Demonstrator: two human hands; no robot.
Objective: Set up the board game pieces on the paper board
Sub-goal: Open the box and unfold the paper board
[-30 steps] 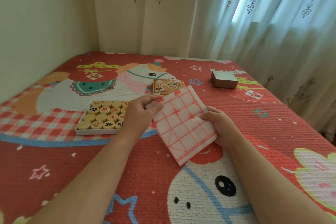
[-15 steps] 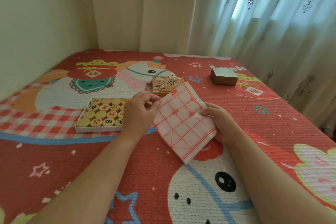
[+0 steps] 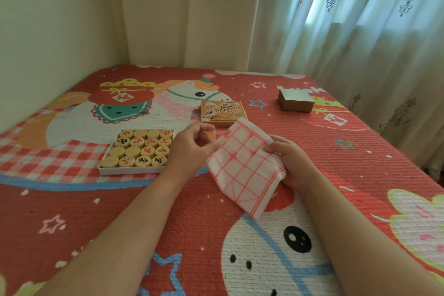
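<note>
A folded white paper board (image 3: 242,166) with a red grid is held up above the bed between both hands. My left hand (image 3: 189,149) pinches its left edge with thumb and fingers. My right hand (image 3: 292,163) grips its right edge, fingers curled behind the sheet. To the left lies a shallow white box (image 3: 129,171) with several round wooden pieces (image 3: 140,149) marked in red or black characters. The left hand covers the box's right end.
An orange game box lid (image 3: 223,110) lies just beyond the hands. A grey block (image 3: 295,103) sits at the back right. All rest on a red cartoon-print bed cover (image 3: 192,223). A wall stands on the left, curtains behind and to the right.
The hands have drawn slightly closer together and the paper board has bowed a little between them. The box of pieces has not moved.
</note>
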